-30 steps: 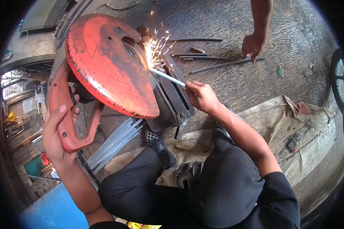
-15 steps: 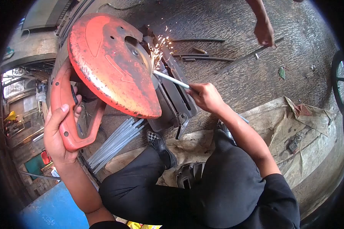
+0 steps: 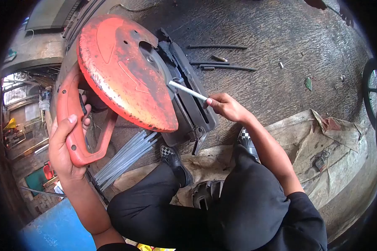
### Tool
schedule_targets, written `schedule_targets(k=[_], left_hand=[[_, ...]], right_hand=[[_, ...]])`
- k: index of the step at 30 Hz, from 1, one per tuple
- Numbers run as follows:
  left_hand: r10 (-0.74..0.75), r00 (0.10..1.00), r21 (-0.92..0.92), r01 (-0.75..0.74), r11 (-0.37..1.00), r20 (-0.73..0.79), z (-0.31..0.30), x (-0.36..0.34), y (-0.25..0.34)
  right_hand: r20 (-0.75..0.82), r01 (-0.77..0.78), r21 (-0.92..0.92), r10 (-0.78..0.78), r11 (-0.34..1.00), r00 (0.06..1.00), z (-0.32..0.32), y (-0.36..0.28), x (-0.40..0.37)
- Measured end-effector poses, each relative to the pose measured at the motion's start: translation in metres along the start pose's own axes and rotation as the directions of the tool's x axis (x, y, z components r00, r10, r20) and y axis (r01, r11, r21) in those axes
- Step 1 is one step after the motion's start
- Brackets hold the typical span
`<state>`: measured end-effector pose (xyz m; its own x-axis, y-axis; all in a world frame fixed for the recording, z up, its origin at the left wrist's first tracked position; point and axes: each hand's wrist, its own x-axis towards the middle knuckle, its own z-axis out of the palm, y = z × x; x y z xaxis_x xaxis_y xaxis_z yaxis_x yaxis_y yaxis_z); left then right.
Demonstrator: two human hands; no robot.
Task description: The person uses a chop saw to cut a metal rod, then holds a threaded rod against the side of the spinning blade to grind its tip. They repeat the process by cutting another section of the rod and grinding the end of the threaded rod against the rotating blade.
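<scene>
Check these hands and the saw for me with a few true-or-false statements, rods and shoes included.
1. The left hand grips the red handle. True.
2. Sparks are spraying by the rod's far end. False: no sparks show there.
3. The right hand holds a pale rod. True.
4. In the picture, the bundle of rods lies right of both shoes. False: the bundle of rods lies left of both shoes.
5. The red guard's paint is spotless. False: the red guard is scuffed, with dark patches.
</scene>
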<state>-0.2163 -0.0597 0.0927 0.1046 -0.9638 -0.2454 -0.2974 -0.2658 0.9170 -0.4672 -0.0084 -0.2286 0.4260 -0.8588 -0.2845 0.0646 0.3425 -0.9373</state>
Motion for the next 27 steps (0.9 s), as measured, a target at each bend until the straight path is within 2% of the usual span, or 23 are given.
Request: schedule_targets(k=[2, 5, 7, 11, 17, 25, 27], left_hand=[[0.006, 1.000, -0.008, -0.006, 1.000, 0.015, -0.001, 0.001, -0.001], [0.010, 1.000, -0.020, -0.009, 1.000, 0.011, 0.001, 0.000, -0.001], [0.011, 1.000, -0.026, -0.011, 1.000, -0.008, 0.002, 0.000, -0.001], [0.015, 1.000, -0.019, -0.015, 1.000, 0.000, 0.000, 0.000, -0.002], [0.017, 1.000, -0.025, -0.017, 1.000, 0.023, 0.000, 0.001, -0.002], [0.011, 1.000, 0.008, -0.011, 1.000, 0.011, -0.001, 0.001, -0.001], [-0.002, 1.000, 0.002, 0.002, 1.000, 0.003, -0.002, 0.001, -0.002]], right_hand=[[0.037, 0.036, -0.037, -0.035, 0.999, 0.999, 0.002, 0.001, 0.002], [-0.007, 0.033, -0.117, -0.034, 0.993, 0.999, 0.004, -0.002, 0.001], [-0.053, 0.063, -0.242, -0.078, 0.968, 0.996, 0.006, -0.004, 0.001], [-0.097, 0.031, -0.319, -0.065, 0.947, 0.993, 0.010, -0.005, 0.002], [-0.191, 0.062, -0.394, -0.148, 0.917, 0.970, 0.016, -0.017, 0.001], [-0.233, 0.087, -0.431, -0.204, 0.898, 0.951, 0.019, -0.020, 0.002], [-0.244, 0.142, -0.463, -0.280, 0.875, 0.928, 0.019, -0.011, 0.004]])
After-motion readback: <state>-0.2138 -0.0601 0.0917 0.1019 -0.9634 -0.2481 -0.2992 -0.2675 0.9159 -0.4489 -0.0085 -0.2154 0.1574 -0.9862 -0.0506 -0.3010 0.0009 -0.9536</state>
